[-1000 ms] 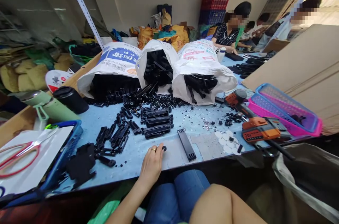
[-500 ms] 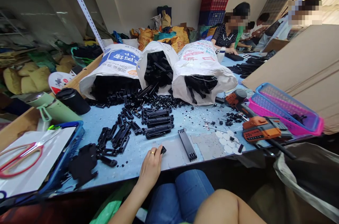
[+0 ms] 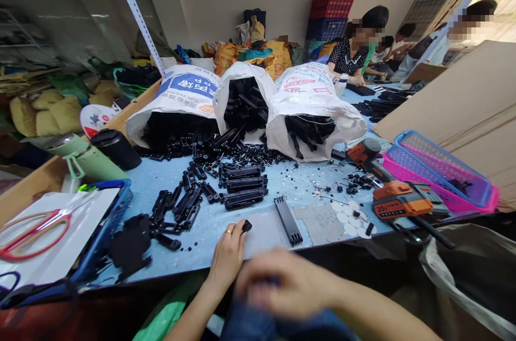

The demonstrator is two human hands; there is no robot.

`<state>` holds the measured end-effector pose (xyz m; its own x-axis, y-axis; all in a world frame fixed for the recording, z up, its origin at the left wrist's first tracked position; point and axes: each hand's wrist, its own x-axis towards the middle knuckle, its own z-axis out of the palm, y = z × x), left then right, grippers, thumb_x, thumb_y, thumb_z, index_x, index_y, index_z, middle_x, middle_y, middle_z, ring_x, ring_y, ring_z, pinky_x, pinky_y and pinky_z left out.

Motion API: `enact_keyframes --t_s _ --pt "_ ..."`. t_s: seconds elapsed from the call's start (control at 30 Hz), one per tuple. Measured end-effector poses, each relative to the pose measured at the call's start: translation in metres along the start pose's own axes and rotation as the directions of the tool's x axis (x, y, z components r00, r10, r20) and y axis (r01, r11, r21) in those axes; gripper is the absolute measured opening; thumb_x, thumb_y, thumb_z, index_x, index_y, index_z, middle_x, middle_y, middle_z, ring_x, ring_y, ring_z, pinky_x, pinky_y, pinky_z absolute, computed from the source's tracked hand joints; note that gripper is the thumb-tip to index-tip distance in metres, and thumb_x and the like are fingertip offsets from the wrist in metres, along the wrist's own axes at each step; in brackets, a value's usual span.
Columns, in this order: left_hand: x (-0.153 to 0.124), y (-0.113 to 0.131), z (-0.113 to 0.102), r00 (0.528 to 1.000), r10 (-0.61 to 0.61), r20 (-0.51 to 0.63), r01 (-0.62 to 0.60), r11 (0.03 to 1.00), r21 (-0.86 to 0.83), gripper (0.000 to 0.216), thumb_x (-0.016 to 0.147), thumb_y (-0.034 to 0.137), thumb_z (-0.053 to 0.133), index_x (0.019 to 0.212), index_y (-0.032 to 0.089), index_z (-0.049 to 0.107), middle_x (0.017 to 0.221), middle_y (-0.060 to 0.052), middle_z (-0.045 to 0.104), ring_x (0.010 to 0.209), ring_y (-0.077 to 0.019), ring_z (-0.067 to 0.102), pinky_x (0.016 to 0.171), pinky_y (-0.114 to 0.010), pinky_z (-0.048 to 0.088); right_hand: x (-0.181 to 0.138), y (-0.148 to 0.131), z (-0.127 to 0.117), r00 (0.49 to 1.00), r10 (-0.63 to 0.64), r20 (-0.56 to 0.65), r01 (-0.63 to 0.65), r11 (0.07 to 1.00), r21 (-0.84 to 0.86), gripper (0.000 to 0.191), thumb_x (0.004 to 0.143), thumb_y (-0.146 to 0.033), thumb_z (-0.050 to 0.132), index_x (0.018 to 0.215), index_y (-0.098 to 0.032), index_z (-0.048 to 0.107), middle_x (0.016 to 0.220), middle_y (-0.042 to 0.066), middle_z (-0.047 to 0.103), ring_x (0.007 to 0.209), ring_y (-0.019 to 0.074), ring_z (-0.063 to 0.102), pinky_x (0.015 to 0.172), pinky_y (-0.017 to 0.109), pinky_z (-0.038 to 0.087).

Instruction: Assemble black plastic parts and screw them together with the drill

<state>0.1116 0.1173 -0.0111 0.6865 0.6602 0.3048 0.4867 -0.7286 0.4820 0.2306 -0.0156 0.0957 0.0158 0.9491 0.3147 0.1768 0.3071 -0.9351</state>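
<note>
At the table's front edge, my left hand (image 3: 226, 252), with a ring on one finger, is closed on a small black plastic part (image 3: 246, 226). My right hand (image 3: 278, 282) is over my lap, close to the left one; its fingers look curled but are smeared by motion, so what they hold, if anything, is hidden. A long black bar with prongs at its near end (image 3: 287, 221) lies to the right of my left hand on a grey mat (image 3: 258, 233). Beyond it sit several stacked black bars (image 3: 244, 185) and loose shorter black pieces (image 3: 187, 204).
Three white sacks (image 3: 312, 94) spill black parts onto the blue table. An orange cordless drill (image 3: 397, 200) lies at right beside pink and blue baskets (image 3: 443, 164). Red-handled scissors (image 3: 36, 233) rest at left on a blue basket. A co-worker (image 3: 350, 56) sits behind.
My right hand has come into view from the lower right, over my lap and near my left hand. The left hand keeps the small black plastic part in about the same spot.
</note>
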Motion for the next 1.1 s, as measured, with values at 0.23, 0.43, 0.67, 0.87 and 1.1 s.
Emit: enact_keyframes --t_s 0.23,0.43,0.67,0.87,1.1 --pt "0.01 0.022 -0.007 0.971 -0.241 0.002 0.21 0.843 -0.496 0.033 0.092 0.032 0.035 0.12 0.021 0.048 0.11 -0.01 0.053 0.076 -0.0156 0.06 0.07 -0.032 0.051 0.034 0.111 -0.072 0.86 0.291 -0.419 -0.491 0.694 -0.526 0.05 0.083 -0.049 0.047 0.122 -0.017 0.053 0.098 0.014 0.058 0.093 0.0278 0.054 0.08 0.046 0.045" --pt "0.023 0.047 -0.007 0.958 -0.282 0.048 0.24 0.701 -0.672 0.037 0.09 0.035 0.042 0.122 0.019 0.052 0.094 -0.006 0.053 0.064 -0.011 0.054 0.062 -0.026 0.048 0.029 0.097 -0.046 0.892 0.43 -0.142 -0.404 0.897 0.179 0.048 0.089 -0.047 0.038 0.131 -0.024 0.043 0.096 0.006 0.057 0.068 0.0125 0.056 0.056 0.026 0.05" --pt "0.024 0.057 -0.012 0.967 -0.242 -0.078 0.145 0.779 -0.61 0.032 0.09 0.029 0.043 0.117 0.02 0.057 0.089 -0.006 0.056 0.085 -0.0167 0.054 0.079 -0.031 0.045 0.031 0.097 -0.053 0.98 0.199 -0.024 -0.2 0.98 -0.023 0.041 0.089 -0.038 0.044 0.129 -0.03 0.045 0.092 0.003 0.049 0.067 0.0088 0.052 0.057 0.024 0.05" --pt "0.028 0.066 -0.003 0.938 -0.233 -0.256 0.034 0.798 -0.601 0.033 0.091 0.027 0.04 0.12 0.021 0.054 0.1 -0.008 0.055 0.092 -0.0174 0.054 0.081 -0.031 0.046 0.027 0.097 -0.025 0.979 0.09 -0.182 -0.083 0.995 0.046 0.042 0.091 -0.036 0.041 0.133 -0.032 0.04 0.1 0.005 0.049 0.071 0.0109 0.053 0.056 0.025 0.05" --pt "0.029 0.049 0.01 0.938 -0.316 -0.146 0.265 0.92 -0.289 0.044 0.088 0.017 0.035 0.131 0.022 0.039 0.118 -0.013 0.047 0.104 -0.0244 0.051 0.084 -0.043 0.045 0.079 0.123 -0.103 0.95 0.275 -0.145 -0.307 0.753 -0.583 0.038 0.093 -0.039 0.033 0.127 -0.028 0.048 0.111 0.003 0.058 0.099 0.0152 0.054 0.088 0.031 0.044"
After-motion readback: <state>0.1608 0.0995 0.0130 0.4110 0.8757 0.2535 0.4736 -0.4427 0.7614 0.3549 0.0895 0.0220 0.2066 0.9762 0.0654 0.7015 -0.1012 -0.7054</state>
